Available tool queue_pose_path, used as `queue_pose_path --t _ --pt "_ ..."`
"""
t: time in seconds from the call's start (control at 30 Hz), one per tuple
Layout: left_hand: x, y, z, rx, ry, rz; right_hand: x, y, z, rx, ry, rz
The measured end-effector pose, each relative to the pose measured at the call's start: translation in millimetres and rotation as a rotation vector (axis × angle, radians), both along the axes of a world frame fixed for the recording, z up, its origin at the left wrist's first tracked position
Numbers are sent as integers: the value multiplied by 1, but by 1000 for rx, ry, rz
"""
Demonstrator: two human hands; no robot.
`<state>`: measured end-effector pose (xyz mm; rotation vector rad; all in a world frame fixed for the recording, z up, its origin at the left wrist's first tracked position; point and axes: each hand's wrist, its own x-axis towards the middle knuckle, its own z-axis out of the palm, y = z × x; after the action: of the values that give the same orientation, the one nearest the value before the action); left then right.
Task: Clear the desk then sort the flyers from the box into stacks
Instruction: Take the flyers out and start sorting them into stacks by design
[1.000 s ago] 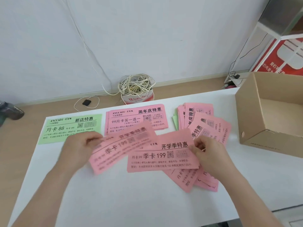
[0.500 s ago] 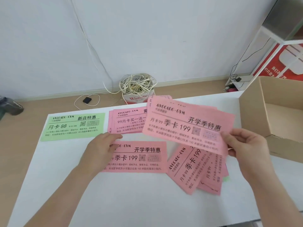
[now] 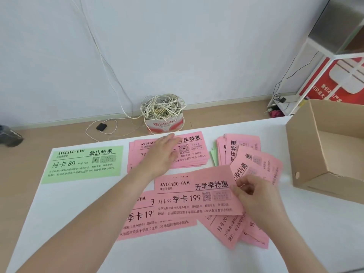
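My right hand point(image 3: 256, 198) pinches the right edge of a pink 199 flyer point(image 3: 197, 196), which lies partly over another pink 199 flyer point(image 3: 155, 223) on the white desk point(image 3: 78, 223). My left hand point(image 3: 161, 154) rests flat, fingers straight, on the pink 99 stack point(image 3: 193, 152) at the back. A green 88 flyer point(image 3: 82, 164) lies at the back left. An unsorted pink pile point(image 3: 250, 154) fans out to the right, with a green edge showing. More pink flyers point(image 3: 232, 231) lie under my right hand. The open cardboard box point(image 3: 307, 154) stands at the right.
On the floor behind the desk sit a tub of coiled cable point(image 3: 163, 117), a small black adapter point(image 3: 101, 127) and a dark object point(image 3: 9, 134) at the left edge. A white shelf frame point(image 3: 307, 75) with a red poster stands at the back right.
My right hand brought the raised pink 199 flyer down over the one lying on the desk. My left hand left that lower flyer and moved back onto the pink 99 stack.
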<state>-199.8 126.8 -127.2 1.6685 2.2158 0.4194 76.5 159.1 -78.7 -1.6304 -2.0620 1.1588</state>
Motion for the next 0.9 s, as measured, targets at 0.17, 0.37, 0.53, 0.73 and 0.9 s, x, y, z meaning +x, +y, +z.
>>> queue_pose_path --t 0.17,0.37,0.53,0.73,0.9 --pt "20 -54 36 80 -98 42 -11 0 0 -8 11 39" --pt "51 -142 19 -135 210 153 -16 1 1 -46 63 36" --pt "53 -162 2 -56 95 354 -14 4 1 -65 110 -1" --pt "59 -151 10 101 -377 415 -25 0 -4 55 18 80" --pt "53 -154 20 239 -672 587 -33 -5 -6 143 -49 146"
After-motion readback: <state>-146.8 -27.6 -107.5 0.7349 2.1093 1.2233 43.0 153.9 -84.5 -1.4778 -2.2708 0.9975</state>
